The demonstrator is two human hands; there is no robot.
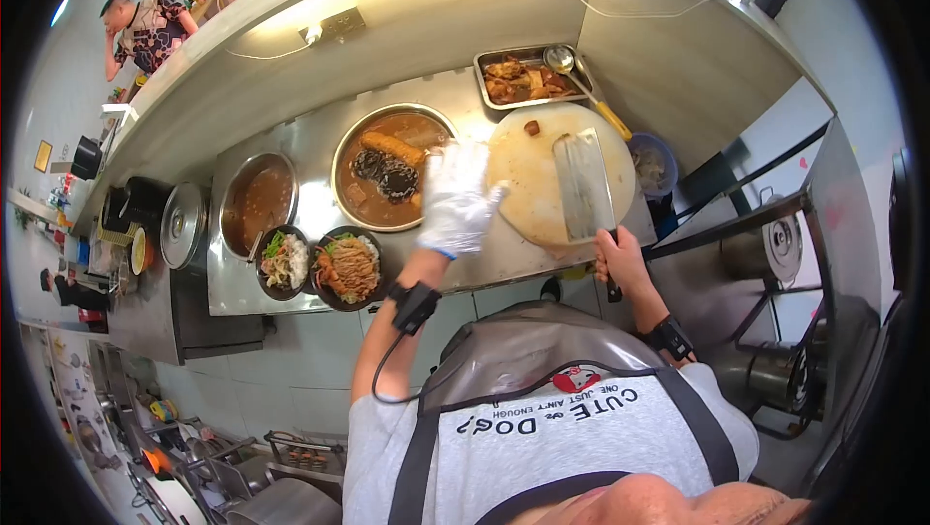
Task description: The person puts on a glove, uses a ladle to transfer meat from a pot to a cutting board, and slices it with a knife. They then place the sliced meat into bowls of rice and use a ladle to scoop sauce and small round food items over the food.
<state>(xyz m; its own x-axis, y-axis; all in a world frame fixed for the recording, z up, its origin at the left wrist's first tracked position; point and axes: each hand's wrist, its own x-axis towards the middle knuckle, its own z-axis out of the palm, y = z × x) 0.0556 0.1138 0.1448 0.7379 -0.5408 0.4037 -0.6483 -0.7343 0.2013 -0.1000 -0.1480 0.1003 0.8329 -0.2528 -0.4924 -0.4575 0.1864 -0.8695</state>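
My left hand [457, 198], in a clear plastic glove, reaches between the round pot [341, 176] of brown sauce and the chopping board [523, 191]. Its fingers are stretched out, with nothing visible in them. In the pot lie a long orange-brown piece [392, 149] and a dark piece [399, 181]. My right hand [620, 259] is wrapped around the black handle of a cleaver [586, 186], whose wide blade lies over the right side of the board. A small brown chunk [532, 127] sits near the board's far edge.
Behind the board stands a metal tray [481, 65] of braised food with a ladle [560, 60]. Two bowls of food [283, 263] stand at the counter's left front, beside a second sauce pot [229, 225]. A bluish bowl [651, 159] is at right. A person [155, 31] is beyond the partition.
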